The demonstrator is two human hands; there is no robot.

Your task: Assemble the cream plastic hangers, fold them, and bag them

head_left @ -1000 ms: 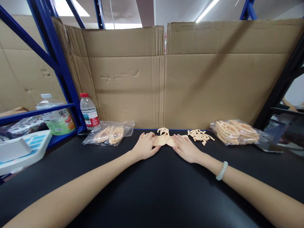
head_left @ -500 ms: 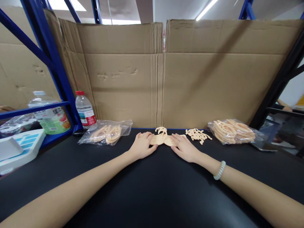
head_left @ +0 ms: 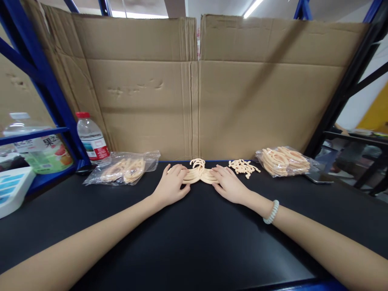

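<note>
A small fanned stack of beige hangers (head_left: 200, 176) lies on the black tabletop, its curved hooks (head_left: 197, 163) pointing away from me. My left hand (head_left: 171, 184) rests palm down over the left arms of the hangers, fingers stretched out and thumb apart. On the right arms lies my right hand (head_left: 230, 184), also flat with spread fingers. The hanger ends under both hands are hidden. Just right of my right hand is a loose heap of small beige curved pieces (head_left: 243, 167) that look like hanger hooks.
Clear plastic bags of beige hanger parts lie left (head_left: 123, 169) and right (head_left: 285, 161). A red-capped water bottle (head_left: 92, 139) stands behind the left bag. A larger bottle (head_left: 45, 151) and a white-and-blue device (head_left: 13, 190) sit far left. Cardboard (head_left: 145, 101) walls the back.
The camera view has turned slightly right, so everything sits further left in the picture. Both hands stay on the hangers, with the right fingers drawn back a little.
</note>
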